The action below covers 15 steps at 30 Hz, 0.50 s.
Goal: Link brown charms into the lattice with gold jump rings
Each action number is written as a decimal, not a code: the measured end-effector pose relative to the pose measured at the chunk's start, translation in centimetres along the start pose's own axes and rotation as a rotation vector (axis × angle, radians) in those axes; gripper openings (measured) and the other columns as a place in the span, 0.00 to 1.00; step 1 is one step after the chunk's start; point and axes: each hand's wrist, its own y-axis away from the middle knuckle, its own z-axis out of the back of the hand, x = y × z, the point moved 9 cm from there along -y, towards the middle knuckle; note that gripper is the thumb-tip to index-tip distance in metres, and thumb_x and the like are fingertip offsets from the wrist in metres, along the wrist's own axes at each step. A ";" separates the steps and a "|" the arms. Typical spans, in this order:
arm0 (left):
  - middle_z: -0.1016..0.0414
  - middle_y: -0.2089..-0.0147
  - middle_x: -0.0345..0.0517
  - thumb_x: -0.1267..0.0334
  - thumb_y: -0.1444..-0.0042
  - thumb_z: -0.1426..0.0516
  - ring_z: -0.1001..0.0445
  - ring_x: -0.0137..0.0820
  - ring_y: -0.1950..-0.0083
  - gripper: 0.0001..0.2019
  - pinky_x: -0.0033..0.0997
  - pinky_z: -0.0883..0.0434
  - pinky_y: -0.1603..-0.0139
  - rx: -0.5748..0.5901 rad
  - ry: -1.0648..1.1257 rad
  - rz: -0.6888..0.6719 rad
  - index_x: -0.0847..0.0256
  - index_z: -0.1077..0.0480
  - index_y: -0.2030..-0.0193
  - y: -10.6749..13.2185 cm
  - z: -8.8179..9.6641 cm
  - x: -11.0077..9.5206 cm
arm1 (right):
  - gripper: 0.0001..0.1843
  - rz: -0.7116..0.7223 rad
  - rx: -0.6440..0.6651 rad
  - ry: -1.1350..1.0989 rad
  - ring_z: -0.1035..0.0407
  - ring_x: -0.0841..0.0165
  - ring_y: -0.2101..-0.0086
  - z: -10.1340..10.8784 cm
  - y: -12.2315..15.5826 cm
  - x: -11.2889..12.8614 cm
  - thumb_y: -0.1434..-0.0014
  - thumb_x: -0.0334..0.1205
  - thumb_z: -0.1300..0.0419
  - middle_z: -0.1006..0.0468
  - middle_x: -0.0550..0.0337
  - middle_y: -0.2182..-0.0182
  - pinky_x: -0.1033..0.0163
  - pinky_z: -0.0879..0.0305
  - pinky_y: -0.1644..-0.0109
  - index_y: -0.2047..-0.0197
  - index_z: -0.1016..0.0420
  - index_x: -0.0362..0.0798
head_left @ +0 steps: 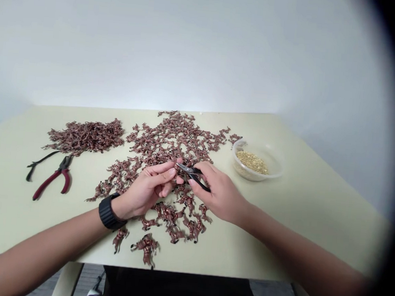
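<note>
As I read the head view, the left hand (155,181) has thumb and fingertip drawn together on a small piece (177,164), too small to identify, at the plier tips. The right hand (219,191) is clamped on the pliers (191,170), black-handled with slim metal jaws. Beneath lies a loose spread (174,141) of glossy brown, horse-like figures; leftward, a denser heap (89,135). I judge work partway: many figures remain, though I cannot tell which group is finished. Right: gold bits (253,162) in a clear, round bowl (274,175). Far left: red-handled pliers (48,184), on the smooth, pale table (310,198).
</note>
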 end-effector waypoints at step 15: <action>0.20 0.70 0.40 0.60 0.38 0.35 0.29 0.27 0.75 0.20 0.28 0.27 0.72 -0.286 -0.871 -0.552 0.52 0.22 0.40 1.8 0.3 -5.0 | 0.21 -0.497 0.148 -0.889 0.47 0.71 0.74 -5.9 1.7 -2.2 0.33 0.64 0.45 0.38 0.64 0.69 0.67 0.49 0.76 0.54 0.31 0.55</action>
